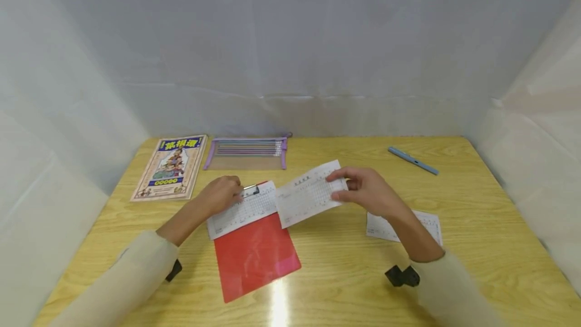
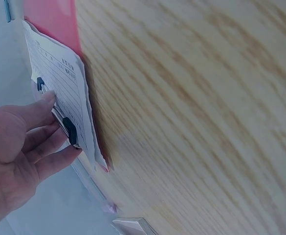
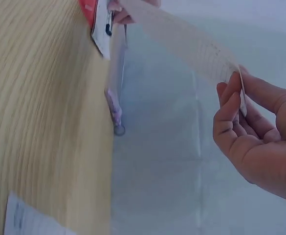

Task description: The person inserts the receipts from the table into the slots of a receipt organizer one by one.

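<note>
My left hand (image 1: pixel 221 195) grips the metal clip (image 1: pixel 250 191) at the top of a red clipboard (image 1: pixel 256 261); in the left wrist view its thumb lies on the clip, fingers at the far side. Under the clip, printed paper slips (image 2: pixel 59 68) lie across the board's upper part. My right hand (image 1: pixel 367 188) pinches a loose printed slip (image 1: pixel 304 196) by its right end, between thumb and fingers. That slip is raised, slightly bowed, its left end overlapping the clipboard's right edge in the head view.
Another printed slip (image 1: pixel 426 221) lies on the wooden table (image 1: pixel 336 276), partly behind my right forearm. A blue pen (image 1: pixel 413 160) rests at the back right. Toward the back are a clear pencil pouch with purple edges (image 1: pixel 245 164) and an illustrated booklet (image 1: pixel 170 168).
</note>
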`<action>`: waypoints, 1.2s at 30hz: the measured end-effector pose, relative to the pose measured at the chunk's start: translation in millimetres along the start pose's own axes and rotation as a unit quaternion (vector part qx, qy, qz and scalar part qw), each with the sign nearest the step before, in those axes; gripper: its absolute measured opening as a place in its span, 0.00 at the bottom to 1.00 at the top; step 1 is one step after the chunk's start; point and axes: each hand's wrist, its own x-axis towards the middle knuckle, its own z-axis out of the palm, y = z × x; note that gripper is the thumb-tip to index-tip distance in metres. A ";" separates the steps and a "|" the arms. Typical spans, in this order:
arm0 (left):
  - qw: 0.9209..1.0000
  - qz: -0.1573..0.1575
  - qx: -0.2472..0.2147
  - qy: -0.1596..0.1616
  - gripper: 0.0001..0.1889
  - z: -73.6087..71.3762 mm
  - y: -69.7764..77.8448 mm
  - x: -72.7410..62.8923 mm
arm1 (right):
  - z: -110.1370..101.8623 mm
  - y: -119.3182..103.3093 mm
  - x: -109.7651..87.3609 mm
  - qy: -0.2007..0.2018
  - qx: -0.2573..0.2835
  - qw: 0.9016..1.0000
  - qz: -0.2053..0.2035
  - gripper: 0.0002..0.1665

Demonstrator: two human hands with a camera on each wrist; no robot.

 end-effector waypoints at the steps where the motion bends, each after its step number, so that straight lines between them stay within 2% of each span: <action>1: 1.000 -0.001 -0.001 0.001 0.05 0.0 0.0 0.1 | 2.7 -1.5 5.2 -0.004 0.016 1.000 0.003 0.20; 5: 1.000 -0.003 -0.003 0.002 0.05 -0.2 0.0 -0.2 | 17.2 2.3 28.0 -0.030 0.073 0.997 0.010 0.21; 8: 1.000 0.002 0.001 0.005 0.04 -0.2 0.1 -0.2 | 29.2 12.2 46.0 -0.051 0.081 0.995 0.011 0.21; 13: 1.000 0.008 0.003 0.010 0.04 -0.1 0.2 -0.6 | 46.3 29.8 71.1 -0.056 0.030 0.998 0.022 0.17; 17: 1.000 0.007 -0.001 0.006 0.04 -0.4 -0.1 -0.6 | 56.7 35.2 84.1 -0.058 -0.003 0.998 0.034 0.16; 26: 1.000 0.003 0.001 -0.002 0.05 -2.1 -1.1 0.9 | 89.0 29.2 101.8 -0.072 -0.073 0.993 0.050 0.13; 36: 1.000 0.027 -0.004 0.007 0.05 -0.2 -2.8 0.6 | 112.0 22.6 111.6 -0.040 -0.139 0.988 0.059 0.13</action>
